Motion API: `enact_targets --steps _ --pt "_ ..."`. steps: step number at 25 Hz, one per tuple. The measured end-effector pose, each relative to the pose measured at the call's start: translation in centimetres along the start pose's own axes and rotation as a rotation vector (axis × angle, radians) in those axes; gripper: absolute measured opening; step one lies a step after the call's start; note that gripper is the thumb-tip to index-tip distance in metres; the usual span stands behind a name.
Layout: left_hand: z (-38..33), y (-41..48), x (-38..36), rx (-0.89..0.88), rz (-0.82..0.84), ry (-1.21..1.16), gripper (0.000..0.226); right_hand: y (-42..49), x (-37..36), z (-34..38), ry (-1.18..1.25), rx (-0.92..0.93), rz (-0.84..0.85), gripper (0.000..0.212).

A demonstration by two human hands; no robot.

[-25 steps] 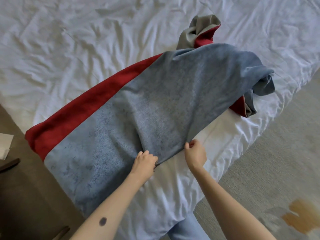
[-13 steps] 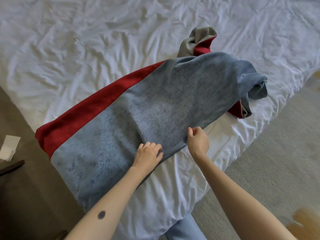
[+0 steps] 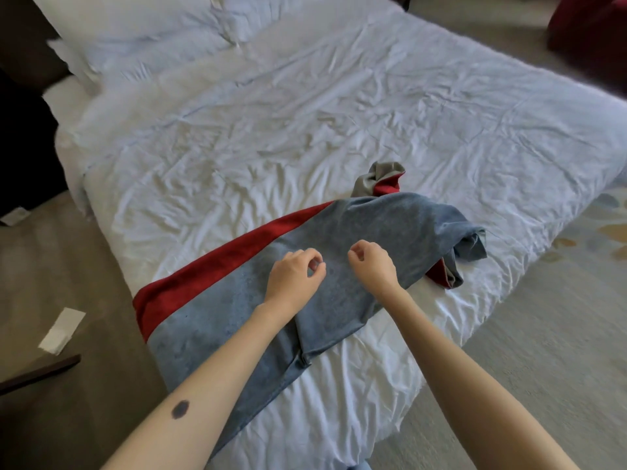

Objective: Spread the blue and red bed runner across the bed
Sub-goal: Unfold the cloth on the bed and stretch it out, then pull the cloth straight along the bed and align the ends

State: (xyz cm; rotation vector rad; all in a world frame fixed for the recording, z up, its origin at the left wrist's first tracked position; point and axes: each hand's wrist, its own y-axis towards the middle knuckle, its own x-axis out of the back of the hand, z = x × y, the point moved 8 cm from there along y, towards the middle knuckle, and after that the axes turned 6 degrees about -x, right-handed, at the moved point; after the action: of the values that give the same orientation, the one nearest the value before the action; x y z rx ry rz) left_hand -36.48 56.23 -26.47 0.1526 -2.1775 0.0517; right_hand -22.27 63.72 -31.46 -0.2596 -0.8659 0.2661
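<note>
Spreading the runner [image 3: 390,225] looks barely half done: it lies slantwise on the near corner of the bed [image 3: 305,113], its left end hanging over the bed's side with the red band [image 3: 220,266] along the far edge, while its right end sits in a heap [image 3: 470,242] with grey backing [image 3: 380,174] turned up. The left hand [image 3: 293,278] and right hand [image 3: 373,266] hover close together over the blue middle, each with fingers curled in and thumb nearly meeting forefinger; no cloth shows between them, so they seem to hold nothing. I judge the step in hand to be taking a fresh grip to pull the heap open. To do it well, the hands would likely part. The right one goes to the heap to find the true end hem rather than a fold. The left one pins or pinches the flat part so it does not drag along. Pulling low and evenly toward the bed's right side should lay the cloth out without twisting the band under. The near hem [image 3: 305,361] shows a tuck that needs smoothing, and the slant needs squaring to the foot of the bed, well apart from the pillows [image 3: 135,32].
</note>
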Motion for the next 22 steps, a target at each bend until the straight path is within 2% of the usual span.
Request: enact_targets --steps 5,11,17,22 --pt "-7.1 -0.4 6.1 -0.11 -0.122 -0.015 0.015 -4.4 8.5 5.0 -0.076 0.261 -0.177 0.023" --pt "-14.7 -4.0 7.5 -0.185 -0.209 -0.017 0.018 -11.4 17.2 4.2 -0.112 0.328 -0.263 0.025" --pt "-24.2 -6.9 1.9 -0.262 -0.142 -0.074 0.021 -17.8 26.0 -6.5 -0.162 0.209 -0.375 0.021" --pt "-32.6 -5.3 -4.0 -0.321 -0.055 -0.054 0.022 -17.4 33.9 -15.0 -0.226 0.102 -0.427 0.022"
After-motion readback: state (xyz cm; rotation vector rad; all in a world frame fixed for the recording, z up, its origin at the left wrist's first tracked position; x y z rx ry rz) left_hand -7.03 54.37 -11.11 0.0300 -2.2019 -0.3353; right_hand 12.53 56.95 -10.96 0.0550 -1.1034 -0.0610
